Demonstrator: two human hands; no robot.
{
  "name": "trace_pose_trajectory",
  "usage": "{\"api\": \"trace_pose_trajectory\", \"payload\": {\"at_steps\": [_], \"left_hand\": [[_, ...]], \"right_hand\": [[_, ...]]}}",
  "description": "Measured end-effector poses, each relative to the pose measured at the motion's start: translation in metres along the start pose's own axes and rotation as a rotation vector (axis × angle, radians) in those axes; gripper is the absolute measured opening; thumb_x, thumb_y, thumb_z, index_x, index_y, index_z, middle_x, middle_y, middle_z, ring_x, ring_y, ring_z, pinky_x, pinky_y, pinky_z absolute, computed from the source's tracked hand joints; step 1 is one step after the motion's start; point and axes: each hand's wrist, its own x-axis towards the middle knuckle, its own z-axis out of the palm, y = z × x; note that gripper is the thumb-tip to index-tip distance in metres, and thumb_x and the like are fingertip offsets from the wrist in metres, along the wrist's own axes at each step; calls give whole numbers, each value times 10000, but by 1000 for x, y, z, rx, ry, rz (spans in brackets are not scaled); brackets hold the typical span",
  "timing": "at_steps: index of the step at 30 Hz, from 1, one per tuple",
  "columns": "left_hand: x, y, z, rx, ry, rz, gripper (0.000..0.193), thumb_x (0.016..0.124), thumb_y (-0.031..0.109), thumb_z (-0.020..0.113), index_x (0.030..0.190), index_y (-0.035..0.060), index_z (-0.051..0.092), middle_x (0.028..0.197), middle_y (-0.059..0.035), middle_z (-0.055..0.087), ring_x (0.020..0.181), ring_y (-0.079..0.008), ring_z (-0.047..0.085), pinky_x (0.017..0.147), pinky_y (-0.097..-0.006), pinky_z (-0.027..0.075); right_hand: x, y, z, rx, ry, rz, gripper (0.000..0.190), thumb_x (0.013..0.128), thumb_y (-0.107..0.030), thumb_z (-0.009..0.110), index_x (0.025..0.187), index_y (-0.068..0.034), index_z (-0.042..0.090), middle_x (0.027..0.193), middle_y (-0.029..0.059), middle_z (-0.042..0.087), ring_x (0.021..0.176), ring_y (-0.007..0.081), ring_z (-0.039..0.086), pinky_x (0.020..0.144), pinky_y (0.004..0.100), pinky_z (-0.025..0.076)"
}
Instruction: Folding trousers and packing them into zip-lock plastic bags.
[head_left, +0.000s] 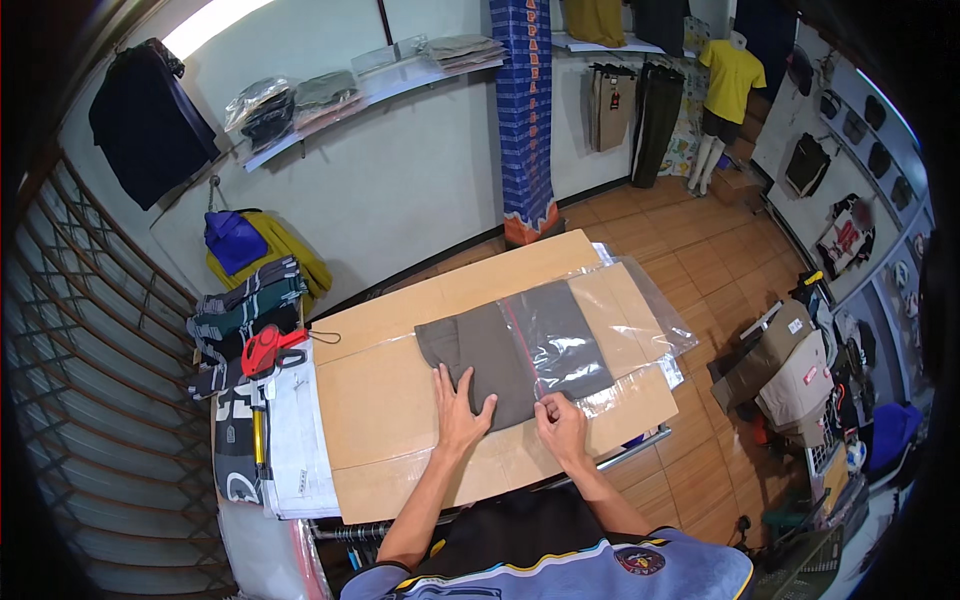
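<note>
A folded grey-brown garment (480, 352) lies on a flattened cardboard sheet (382, 397). Its right part is inside a clear plastic bag (630, 315), whose red-edged opening crosses the cloth; the bag's far end spreads past the cardboard's right edge. My left hand (459, 411) rests with fingers spread on the uncovered part of the garment, near its lower left edge. With bent fingers, my right hand (561, 426) pinches the bag's edge at the near end of the red strip.
Left of the cardboard are a red tape dispenser (271, 351), white papers (300, 442), a yellow-and-black cutter knife (259, 442) and stacked folded clothes (247, 315). A metal rail (637, 447) runs under the near right edge. Bags and goods (795, 375) stand at the right.
</note>
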Motion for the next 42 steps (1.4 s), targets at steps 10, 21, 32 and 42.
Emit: {"api": "trace_pose_trajectory", "payload": {"at_steps": [10,21,32,42], "left_hand": [[11,47,32,-16,-21,36,733,859,390,741,1428,0,495,1556,-416,186,1479,-539,154,1212,-542,195],[41,2,-41,239,-469,97,1088,616,519,899,1509,94,446,1624,-247,242,1515,-429,181,1207,-584,199],[52,41,21,315,-436,85,1097,649,495,881,1546,110,381,1646,-201,220,1524,-436,139,1180,-675,144],[70,92,91,264,-373,183,1112,690,553,832,1576,127,313,1657,-202,179,1537,-411,114,1156,-719,104]], "right_hand": [[4,10,-30,26,-45,-15,141,849,-142,765,861,-37,672,653,94,658,541,198,642,513,330,488],[68,73,-128,179,173,127,117,876,-95,737,884,5,677,641,63,652,537,116,593,513,282,470],[155,117,-212,-39,416,69,128,893,-96,704,895,29,673,670,82,656,575,143,604,572,300,499],[216,180,-243,-166,242,70,335,892,-219,747,1070,53,669,975,200,727,930,224,689,830,350,533]]}}
